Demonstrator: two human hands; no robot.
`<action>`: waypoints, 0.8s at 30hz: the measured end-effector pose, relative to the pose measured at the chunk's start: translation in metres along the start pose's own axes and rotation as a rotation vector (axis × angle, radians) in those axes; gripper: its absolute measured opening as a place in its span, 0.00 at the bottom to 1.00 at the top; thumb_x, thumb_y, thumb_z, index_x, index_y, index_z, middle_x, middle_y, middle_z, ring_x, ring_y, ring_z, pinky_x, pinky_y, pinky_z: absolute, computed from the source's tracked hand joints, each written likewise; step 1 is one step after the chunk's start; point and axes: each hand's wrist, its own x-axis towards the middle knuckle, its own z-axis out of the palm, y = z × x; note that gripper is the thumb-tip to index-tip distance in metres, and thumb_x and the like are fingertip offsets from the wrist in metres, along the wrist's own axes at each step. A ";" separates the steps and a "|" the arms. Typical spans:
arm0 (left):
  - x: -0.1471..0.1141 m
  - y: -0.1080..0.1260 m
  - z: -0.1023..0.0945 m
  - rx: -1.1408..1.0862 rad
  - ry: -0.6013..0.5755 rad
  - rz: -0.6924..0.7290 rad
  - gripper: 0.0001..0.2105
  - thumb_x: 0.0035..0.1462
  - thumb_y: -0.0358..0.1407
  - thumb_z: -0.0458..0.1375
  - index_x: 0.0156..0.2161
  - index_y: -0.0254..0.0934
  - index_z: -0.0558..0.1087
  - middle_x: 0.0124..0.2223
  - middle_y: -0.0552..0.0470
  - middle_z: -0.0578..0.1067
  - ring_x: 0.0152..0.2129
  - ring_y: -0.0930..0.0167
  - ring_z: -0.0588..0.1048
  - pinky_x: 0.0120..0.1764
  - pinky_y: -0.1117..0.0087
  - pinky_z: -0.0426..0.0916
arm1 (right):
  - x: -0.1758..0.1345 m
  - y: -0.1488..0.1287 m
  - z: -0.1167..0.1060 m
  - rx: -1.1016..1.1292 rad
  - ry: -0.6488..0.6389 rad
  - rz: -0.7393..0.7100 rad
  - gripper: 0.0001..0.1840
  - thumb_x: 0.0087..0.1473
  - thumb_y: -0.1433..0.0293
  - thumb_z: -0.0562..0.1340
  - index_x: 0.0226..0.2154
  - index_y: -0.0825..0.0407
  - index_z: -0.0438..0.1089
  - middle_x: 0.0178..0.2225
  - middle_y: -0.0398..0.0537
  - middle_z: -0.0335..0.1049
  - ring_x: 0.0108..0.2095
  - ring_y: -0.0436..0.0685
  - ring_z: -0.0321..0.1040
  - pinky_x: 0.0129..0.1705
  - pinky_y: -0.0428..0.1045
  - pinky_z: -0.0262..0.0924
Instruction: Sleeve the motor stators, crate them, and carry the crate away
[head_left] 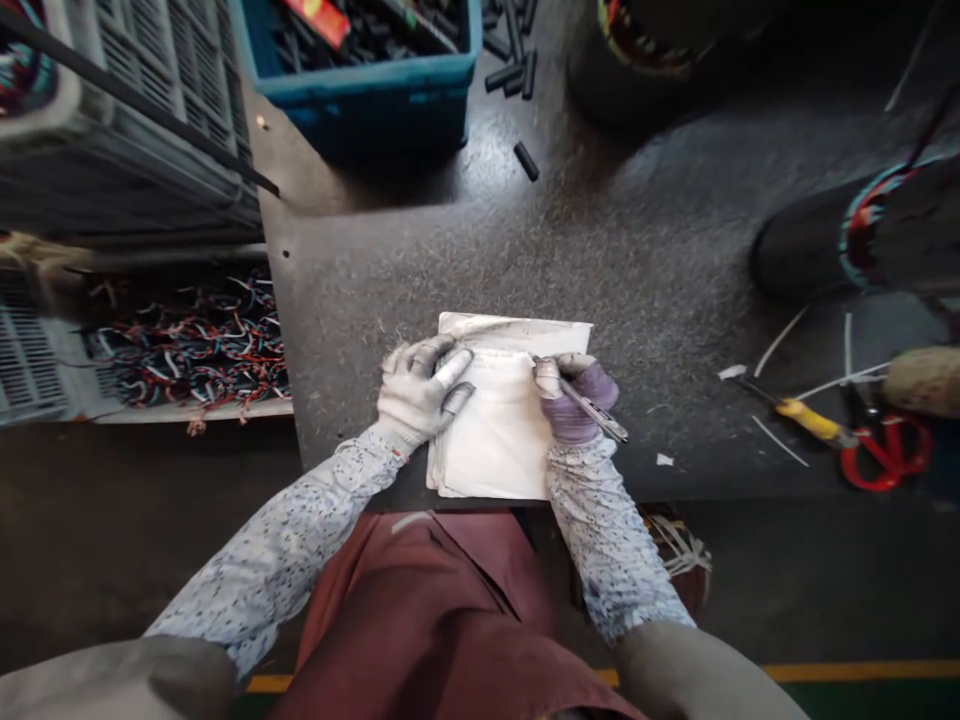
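Note:
A white paper pad [495, 430] with several layered sheets lies flat at the near edge of the dark worktable. My left hand [424, 390], in a whitish work glove, rests on the pad's left side with its fingers spread. In a purple and white glove, my right hand [574, 395] pinches a pen [596, 412] over the pad's right side. The pen's tip is near a faint line of marks high on the page; its rear end slants down to the right. I cannot make out the writing.
A blue bin [367, 85] of black tubes stands at the back, one loose tube [526, 161] before it. Crates of wire bundles [202, 350] are at left. Wire-filled cylinders [810, 230], red-handled scissors [885, 455] and a yellow-handled tool [814, 420] lie right.

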 end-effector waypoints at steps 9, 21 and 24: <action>0.000 0.000 0.000 -0.019 0.051 0.037 0.19 0.59 0.48 0.57 0.52 0.45 0.75 0.56 0.45 0.73 0.51 0.59 0.71 0.54 0.53 0.61 | 0.003 -0.008 -0.002 -0.066 -0.077 -0.005 0.17 0.52 0.55 0.57 0.23 0.50 0.67 0.20 0.43 0.70 0.21 0.52 0.68 0.27 0.47 0.63; 0.000 0.000 0.001 -0.021 0.002 -0.003 0.20 0.58 0.49 0.57 0.52 0.46 0.76 0.57 0.46 0.73 0.52 0.58 0.70 0.56 0.52 0.59 | 0.003 -0.008 0.001 -0.055 -0.049 0.004 0.16 0.52 0.55 0.58 0.24 0.49 0.65 0.19 0.42 0.69 0.21 0.52 0.67 0.27 0.48 0.63; 0.000 0.001 0.001 -0.018 0.003 -0.004 0.20 0.58 0.49 0.57 0.52 0.46 0.77 0.57 0.46 0.73 0.52 0.58 0.70 0.56 0.53 0.59 | 0.001 -0.006 0.000 -0.031 -0.051 -0.021 0.16 0.52 0.56 0.58 0.24 0.49 0.66 0.20 0.42 0.69 0.21 0.52 0.66 0.27 0.48 0.63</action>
